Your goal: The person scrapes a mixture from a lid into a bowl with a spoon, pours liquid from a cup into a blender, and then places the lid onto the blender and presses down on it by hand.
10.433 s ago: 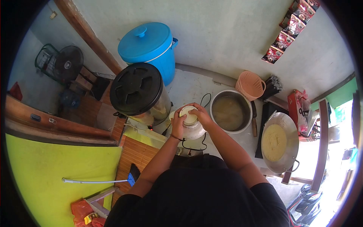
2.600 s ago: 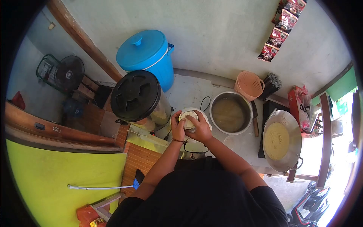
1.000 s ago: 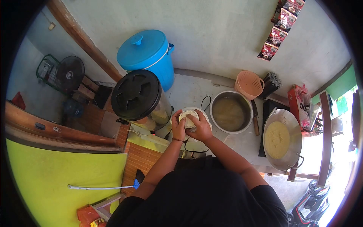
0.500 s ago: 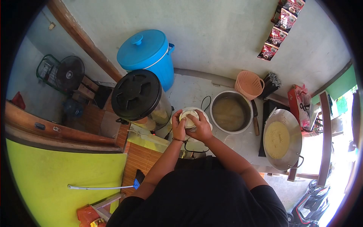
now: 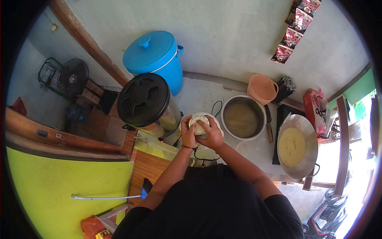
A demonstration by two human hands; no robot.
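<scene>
My left hand (image 5: pixel 187 134) and my right hand (image 5: pixel 212 136) are wrapped around a blender jar (image 5: pixel 199 118), thumbs and fingers over its pale round top. Part of its clear side shows between them. Under the hands a white base (image 5: pixel 218 122) sits on the table, with a black cable (image 5: pixel 217 106) looping beside it. A metal pot (image 5: pixel 244 137) of cloudy liquid stands just to the right. Left of my hands is a tall clear container (image 5: pixel 170 116) under a black lid.
A blue lidded bucket (image 5: pixel 148 53) stands at the back left. Behind the pot is a pink basket (image 5: pixel 261 88), with a knife (image 5: pixel 269 131) lying beside the pot. Farther right sits a wok (image 5: pixel 308 159) of pale yellow batter. Coffee sachets (image 5: pixel 292 38) hang on the wall.
</scene>
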